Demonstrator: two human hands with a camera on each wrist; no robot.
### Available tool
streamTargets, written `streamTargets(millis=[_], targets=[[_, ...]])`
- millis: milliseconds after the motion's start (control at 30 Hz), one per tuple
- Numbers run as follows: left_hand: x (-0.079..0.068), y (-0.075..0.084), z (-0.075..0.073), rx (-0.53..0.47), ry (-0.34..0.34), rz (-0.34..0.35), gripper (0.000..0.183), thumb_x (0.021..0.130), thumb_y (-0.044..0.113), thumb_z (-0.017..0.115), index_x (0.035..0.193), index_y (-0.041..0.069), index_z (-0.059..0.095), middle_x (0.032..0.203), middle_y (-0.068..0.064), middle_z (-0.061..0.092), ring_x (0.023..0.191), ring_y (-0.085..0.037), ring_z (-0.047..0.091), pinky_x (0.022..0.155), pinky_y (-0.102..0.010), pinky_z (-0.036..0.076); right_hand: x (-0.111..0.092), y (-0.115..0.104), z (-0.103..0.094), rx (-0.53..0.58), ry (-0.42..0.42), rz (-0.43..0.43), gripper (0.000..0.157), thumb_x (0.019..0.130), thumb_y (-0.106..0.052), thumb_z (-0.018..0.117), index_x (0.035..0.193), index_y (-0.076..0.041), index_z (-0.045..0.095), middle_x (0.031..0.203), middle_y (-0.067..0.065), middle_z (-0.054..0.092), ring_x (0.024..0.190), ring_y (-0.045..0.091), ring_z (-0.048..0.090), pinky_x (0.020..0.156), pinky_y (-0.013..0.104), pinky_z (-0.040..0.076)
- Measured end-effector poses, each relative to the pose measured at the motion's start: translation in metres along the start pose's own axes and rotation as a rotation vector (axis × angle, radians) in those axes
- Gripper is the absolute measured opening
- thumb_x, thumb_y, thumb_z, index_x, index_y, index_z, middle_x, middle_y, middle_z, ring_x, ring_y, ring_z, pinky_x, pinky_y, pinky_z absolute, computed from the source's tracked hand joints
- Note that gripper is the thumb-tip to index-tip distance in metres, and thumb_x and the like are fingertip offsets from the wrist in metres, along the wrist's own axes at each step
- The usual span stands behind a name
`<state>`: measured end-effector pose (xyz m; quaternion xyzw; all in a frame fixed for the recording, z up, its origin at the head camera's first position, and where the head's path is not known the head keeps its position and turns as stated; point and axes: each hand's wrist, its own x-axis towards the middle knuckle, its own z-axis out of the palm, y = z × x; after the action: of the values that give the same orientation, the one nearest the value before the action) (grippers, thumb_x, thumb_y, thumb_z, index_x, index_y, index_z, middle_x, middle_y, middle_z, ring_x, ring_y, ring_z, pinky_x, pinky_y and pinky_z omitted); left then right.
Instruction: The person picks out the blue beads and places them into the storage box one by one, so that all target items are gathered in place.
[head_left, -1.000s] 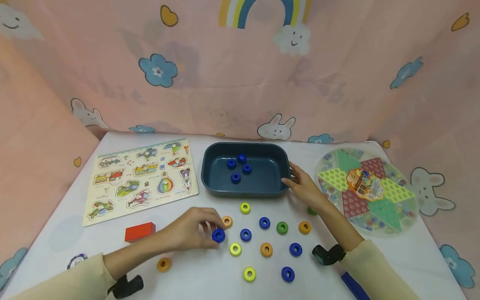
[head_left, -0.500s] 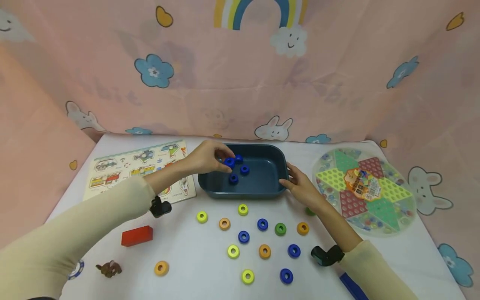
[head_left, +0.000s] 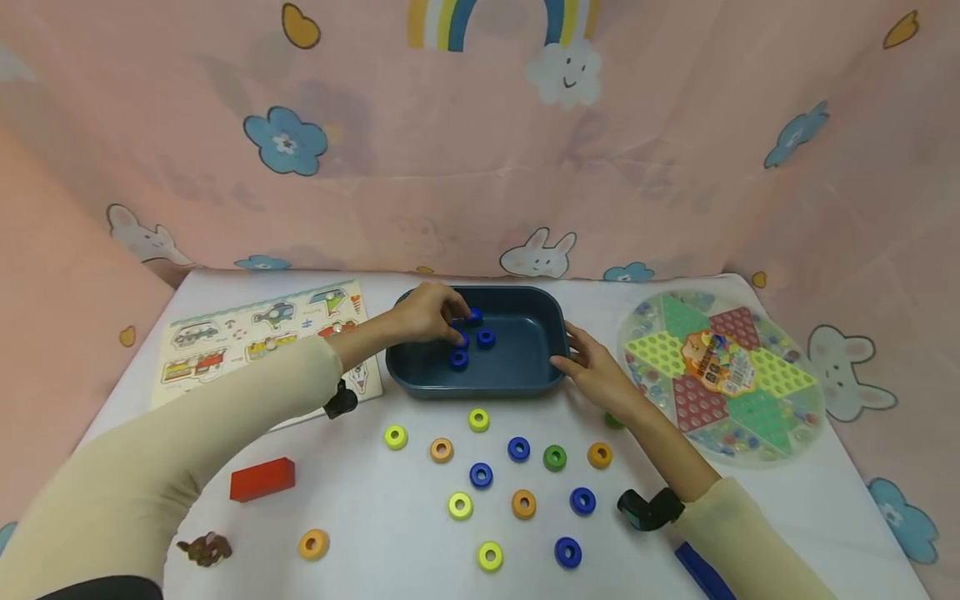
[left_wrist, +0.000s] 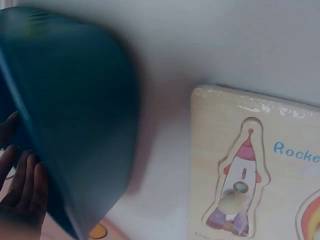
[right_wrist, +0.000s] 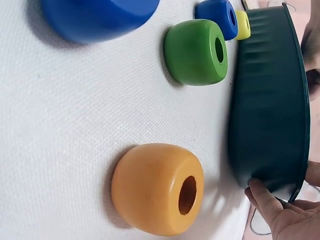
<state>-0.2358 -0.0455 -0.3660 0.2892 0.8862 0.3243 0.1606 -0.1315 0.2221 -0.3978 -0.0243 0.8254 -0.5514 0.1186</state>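
My left hand [head_left: 431, 315] is inside the left part of the dark teal tray [head_left: 525, 388], fingertips right at a blue bead [head_left: 462, 339] that they partly cover. In the left wrist view its fingers [left_wrist: 36, 187] extend past the tray's rim, thumb apart, with no bead visible between them. Other blue beads [head_left: 486, 337] lie on the tray floor close by. My right hand [head_left: 596, 371] grips the tray's right end. In the right wrist view its thumb is over the rim and a finger [right_wrist: 267, 197] lies along the outer wall.
Yellow [head_left: 490, 556], orange [head_left: 523, 504], green [head_left: 554, 457] and blue beads [head_left: 567, 552] are scattered before the tray. Left are a picture puzzle board [head_left: 262, 321], red block [head_left: 262, 479] and small brown animal figure [head_left: 206, 550]. Right are a round star-patterned board [head_left: 720, 375] and blue bar [head_left: 703, 571].
My left hand has carried a blue bead from the table into the tray and spread its fingers from it. A yellow bead has come into view. My right hand stays at the tray's end.
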Motion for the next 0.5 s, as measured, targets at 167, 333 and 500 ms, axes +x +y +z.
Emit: streamTargets(millis=[167,333,500], targets=[[-0.018,0.011,-0.009,-0.066,0.092,0.068,0.031,0.072,0.009,0.08,0.1,0.001,0.068,0.095,-0.008,0.066,0.082,-0.021,0.059,0.072,-0.029,0.049,0.0,-0.003,0.001,-0.025,0.007,0.014,0.062,0.095,-0.01,0.051,0.147,-0.005,0.017,0.142,0.023,0.031,0.124,0.038,0.039,0.095,0.046,0.039],[-0.049,0.024,-0.006,-0.117,0.116,0.121,0.026,0.074,0.011,0.078,0.099,0.007,0.069,0.093,-0.001,0.064,0.078,-0.015,0.058,0.066,-0.027,0.05,0.0,-0.005,0.002,-0.028,0.007,0.026,0.062,0.096,-0.011,0.051,0.147,-0.006,0.017,0.143,0.023,0.03,0.125,0.037,0.038,0.096,0.046,0.039],[-0.078,0.031,0.009,-0.187,0.11,0.185,0.025,0.074,0.011,0.078,0.097,0.009,0.069,0.092,0.001,0.064,0.076,-0.014,0.058,0.064,-0.027,0.051,0.0,-0.002,0.003,-0.03,0.013,0.035,0.062,0.096,-0.012,0.051,0.147,-0.006,0.016,0.143,0.023,0.029,0.125,0.038,0.037,0.096,0.046,0.038]])
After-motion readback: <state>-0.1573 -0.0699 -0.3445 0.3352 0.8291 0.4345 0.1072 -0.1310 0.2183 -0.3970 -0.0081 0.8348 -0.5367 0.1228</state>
